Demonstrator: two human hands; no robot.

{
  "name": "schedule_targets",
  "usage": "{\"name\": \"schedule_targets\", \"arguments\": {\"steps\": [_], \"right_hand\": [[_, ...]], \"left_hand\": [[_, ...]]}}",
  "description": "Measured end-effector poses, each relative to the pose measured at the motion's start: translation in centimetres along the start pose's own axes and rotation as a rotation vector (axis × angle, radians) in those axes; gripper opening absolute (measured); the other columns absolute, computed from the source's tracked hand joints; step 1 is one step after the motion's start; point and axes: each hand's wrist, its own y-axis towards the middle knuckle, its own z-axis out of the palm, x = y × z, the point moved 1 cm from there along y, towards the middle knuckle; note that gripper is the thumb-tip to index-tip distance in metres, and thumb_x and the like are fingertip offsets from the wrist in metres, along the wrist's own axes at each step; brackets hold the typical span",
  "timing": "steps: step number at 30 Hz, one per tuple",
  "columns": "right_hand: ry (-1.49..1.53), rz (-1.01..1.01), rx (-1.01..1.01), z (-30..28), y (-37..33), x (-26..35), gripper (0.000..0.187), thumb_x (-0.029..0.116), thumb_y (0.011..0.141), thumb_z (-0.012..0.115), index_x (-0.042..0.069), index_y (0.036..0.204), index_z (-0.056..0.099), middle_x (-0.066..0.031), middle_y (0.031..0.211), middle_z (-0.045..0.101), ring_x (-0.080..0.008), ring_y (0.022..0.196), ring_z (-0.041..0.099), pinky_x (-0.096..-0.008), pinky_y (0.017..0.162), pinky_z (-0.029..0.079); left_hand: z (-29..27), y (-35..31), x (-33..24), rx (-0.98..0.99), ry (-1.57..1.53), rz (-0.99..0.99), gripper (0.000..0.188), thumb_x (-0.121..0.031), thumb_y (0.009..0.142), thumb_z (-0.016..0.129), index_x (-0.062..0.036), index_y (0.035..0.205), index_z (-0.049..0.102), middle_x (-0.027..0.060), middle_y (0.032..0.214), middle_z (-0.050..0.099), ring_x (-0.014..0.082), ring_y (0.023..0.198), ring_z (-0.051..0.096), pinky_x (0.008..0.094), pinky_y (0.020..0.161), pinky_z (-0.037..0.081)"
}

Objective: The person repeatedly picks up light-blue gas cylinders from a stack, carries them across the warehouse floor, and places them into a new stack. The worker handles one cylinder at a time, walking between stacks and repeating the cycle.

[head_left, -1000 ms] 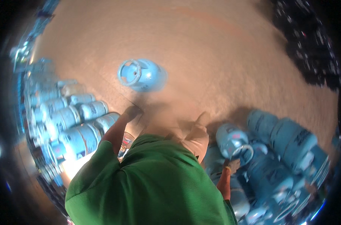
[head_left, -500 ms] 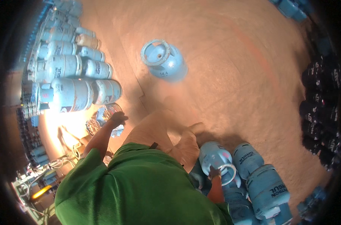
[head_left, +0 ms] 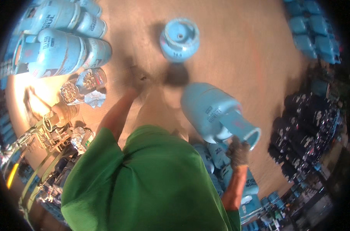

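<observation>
My right hand [head_left: 238, 152], in a dark glove, is closed on the collar of a light blue gas cylinder [head_left: 209, 109]. This cylinder is tilted, its collar toward my hand and its rounded body pointing forward and left. My left hand [head_left: 137, 80] is reached forward over the floor, beside my leg; motion blur hides its fingers. A second blue gas cylinder [head_left: 179, 48] stands upright on the floor ahead, collar up, touched by neither hand. More blue cylinders [head_left: 219, 156] are grouped below the held one, partly covered by it and my arm.
Rows of blue cylinders [head_left: 61, 52] fill the left side. Near them, open containers [head_left: 69, 93] hold small brass-coloured pieces, beside a metal frame with hoses [head_left: 48, 131]. Black cylinders [head_left: 298, 134] are massed at the right, and more blue ones [head_left: 307, 27] at the far right.
My right hand has raised the gas cylinder from the group at the lower right and swung it forward. My left hand has moved forward, away from the containers. The whole view has shifted.
</observation>
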Motion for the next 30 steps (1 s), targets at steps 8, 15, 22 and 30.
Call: {"name": "schedule_targets", "arguments": {"steps": [8,15,22,30], "right_hand": [[-0.368,-0.559,0.149,9.3,-8.2,25.8,0.032,0.021,0.105,0.071,-0.003,0.126,0.066,-0.0082,0.082,0.066,-0.0197,0.067,0.061,-0.0367,0.063,0.051],[-1.145,-1.239,-0.041,24.1,-2.7,37.3,0.057,0.054,0.097,0.081,0.003,0.12,0.068,-0.0232,0.089,0.075,-0.0456,0.085,0.076,-0.05,0.066,0.058],[-1.027,-1.451,-0.19,27.1,3.2,49.0,0.066,0.071,0.103,0.061,0.008,0.113,0.077,-0.0216,0.091,0.079,-0.0432,0.089,0.078,-0.0537,0.082,0.059],[-1.046,-1.527,-0.268,24.7,0.1,42.9,0.059,0.066,0.096,0.072,0.007,0.097,0.074,-0.0198,0.081,0.075,-0.0405,0.077,0.076,-0.0531,0.07,0.058]], "left_hand": [[3.9,6.4,-15.3,-0.231,-0.74,-0.159,0.048,-0.047,0.113,0.058,-0.0045,0.133,0.071,0.0068,0.121,0.073,0.0195,0.109,0.067,0.0367,0.1,0.054],[5.5,11.9,-26.1,-0.145,-1.34,-0.137,0.086,-0.075,0.11,0.031,-0.007,0.155,0.057,0.0104,0.146,0.066,0.0255,0.133,0.063,0.0418,0.114,0.05],[3.6,13.9,-31.1,-0.293,-1.283,-0.007,0.079,-0.065,0.114,0.033,-0.0053,0.163,0.05,0.0119,0.156,0.063,0.0267,0.141,0.06,0.0423,0.12,0.048],[1.4,13.8,-36.0,-0.418,-1.007,0.022,0.067,-0.054,0.115,0.042,-0.0054,0.159,0.055,0.0132,0.151,0.065,0.0266,0.132,0.064,0.0421,0.114,0.051]]}}
